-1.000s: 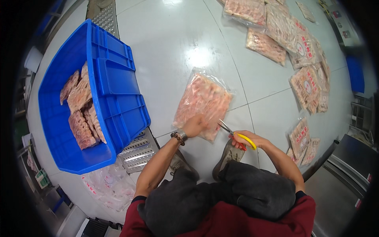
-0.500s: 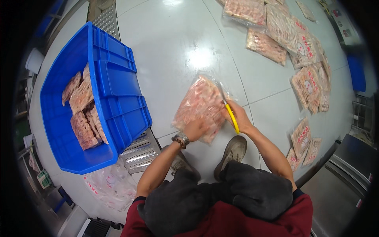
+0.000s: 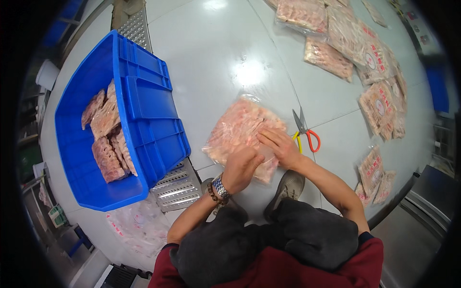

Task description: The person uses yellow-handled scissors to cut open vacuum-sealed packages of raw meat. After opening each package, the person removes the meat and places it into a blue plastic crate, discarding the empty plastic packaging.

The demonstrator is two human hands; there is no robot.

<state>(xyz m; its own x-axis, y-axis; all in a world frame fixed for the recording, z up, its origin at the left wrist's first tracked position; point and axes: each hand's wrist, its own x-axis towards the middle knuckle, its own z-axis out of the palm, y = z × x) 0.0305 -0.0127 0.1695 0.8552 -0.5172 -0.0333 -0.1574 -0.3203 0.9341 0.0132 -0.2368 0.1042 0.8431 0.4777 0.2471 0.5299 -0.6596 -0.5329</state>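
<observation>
A flat slab of pale pink frozen meat in a clear plastic bag (image 3: 240,125) lies on the floor before me. My left hand (image 3: 242,169), a watch and beads at its wrist, is closed at the bag's near edge and appears to pinch the film; its fingertips are partly hidden. My right hand (image 3: 280,146) rests on the bag's right side with fingers stretched out. Just beyond that hand, open-bladed scissors (image 3: 301,126) with one yellow and one red handle lie on the floor, partly behind the hand.
At the left stands a blue tub (image 3: 151,110) holding several bare meat slabs (image 3: 106,156). Emptied plastic bags (image 3: 139,225) lie below it, beside a perforated metal grate (image 3: 177,189). More bagged meat (image 3: 345,41) is piled at far right, with a smaller pile (image 3: 372,175) nearer.
My right hand has let go of the scissors, which now lie on the floor, and has moved onto the bag. My left hand has closed at the near edge.
</observation>
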